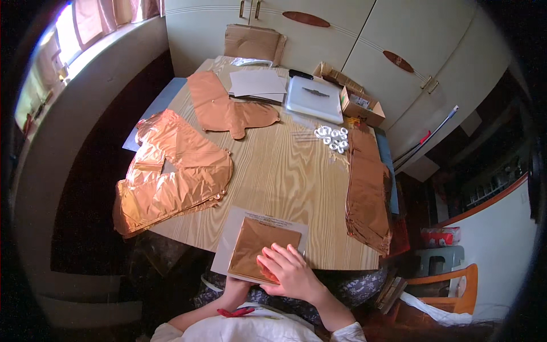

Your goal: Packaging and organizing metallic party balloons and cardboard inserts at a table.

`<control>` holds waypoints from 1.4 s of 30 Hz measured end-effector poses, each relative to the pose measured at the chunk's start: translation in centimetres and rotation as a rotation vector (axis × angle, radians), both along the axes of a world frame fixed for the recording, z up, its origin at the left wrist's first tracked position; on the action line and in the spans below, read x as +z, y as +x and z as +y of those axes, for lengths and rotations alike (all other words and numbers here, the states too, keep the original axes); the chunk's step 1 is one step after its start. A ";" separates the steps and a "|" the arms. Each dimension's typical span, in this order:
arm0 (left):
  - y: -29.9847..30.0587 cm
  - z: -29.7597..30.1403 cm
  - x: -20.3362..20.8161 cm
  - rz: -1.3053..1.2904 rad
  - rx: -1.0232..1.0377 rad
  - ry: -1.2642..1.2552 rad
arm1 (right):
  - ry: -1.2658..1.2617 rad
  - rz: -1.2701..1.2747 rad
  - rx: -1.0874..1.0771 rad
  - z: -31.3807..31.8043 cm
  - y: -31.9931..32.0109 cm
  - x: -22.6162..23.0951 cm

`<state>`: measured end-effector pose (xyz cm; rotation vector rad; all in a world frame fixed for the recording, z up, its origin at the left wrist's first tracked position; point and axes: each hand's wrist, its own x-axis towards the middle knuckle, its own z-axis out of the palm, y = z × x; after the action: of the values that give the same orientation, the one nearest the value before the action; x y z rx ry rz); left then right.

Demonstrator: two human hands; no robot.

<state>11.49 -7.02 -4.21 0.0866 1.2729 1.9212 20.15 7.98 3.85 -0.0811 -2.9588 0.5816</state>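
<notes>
In front of me, at the table's near edge, a copper-coloured foil balloon folded into a square (245,245) lies on a white card (225,251) that appears to be in a clear sleeve. My left hand (235,289) grips the card's lower edge from beneath, its fingers hidden under it. Over the folded foil's lower right part, my right hand (292,272) rests flat with fingers stretched out. To the left, a stack of flat copper foil balloons (188,165) overhangs the table edge. Another flat foil balloon (219,105) lies behind it.
More foil balloons (367,194) lie along the right of the wooden table (279,182). Several small white rolls (333,137) sit near thin clear sticks (306,137). White sheets (256,84), a translucent tray (314,100) and an open cardboard box (364,108) stand farther back. An orange-brown chair (468,288) is at right.
</notes>
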 end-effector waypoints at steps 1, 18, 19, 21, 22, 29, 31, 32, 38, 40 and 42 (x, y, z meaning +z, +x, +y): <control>-0.1 -0.1 -0.3 0.034 -0.009 -0.001 | 0.008 -0.001 -0.004 -0.1 0.0 -0.1; -0.9 -0.4 -4.5 0.270 -0.174 -0.033 | 0.091 0.093 -0.163 -2.3 0.1 -1.1; -1.0 -0.4 -4.2 0.249 -0.176 -0.037 | 0.102 0.101 -0.182 -2.4 0.1 -1.2; -0.9 -0.1 -3.7 0.193 -0.167 -0.009 | 0.126 0.114 -0.221 -2.6 0.1 -1.5; -0.8 0.0 -3.5 0.165 -0.162 0.006 | 0.141 0.125 -0.235 -2.6 0.0 -1.6; -0.6 0.3 -1.4 0.044 -0.165 -0.007 | 0.196 0.175 -0.311 -2.8 -0.3 -2.4; -1.0 -0.2 -2.2 0.076 -0.269 -0.042 | 0.194 0.187 -0.342 -2.6 -0.3 -2.8; -0.8 -0.2 -2.2 0.049 -0.269 -0.043 | 0.193 0.199 -0.359 -2.5 -0.4 -3.2; -0.5 -0.2 -2.1 0.046 -0.294 -0.077 | 0.149 0.185 -0.394 -2.1 -0.4 -3.5; -0.5 -0.3 -2.5 0.036 -0.295 -0.080 | 0.137 0.177 -0.409 -2.2 -0.5 -3.5; -0.6 -0.3 -2.4 0.026 -0.297 -0.077 | 0.132 0.172 -0.425 -2.3 -0.6 -3.5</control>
<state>10.94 -7.28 -6.65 0.2478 1.2714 1.6208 19.57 5.72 0.38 -0.5957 -2.6830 0.3160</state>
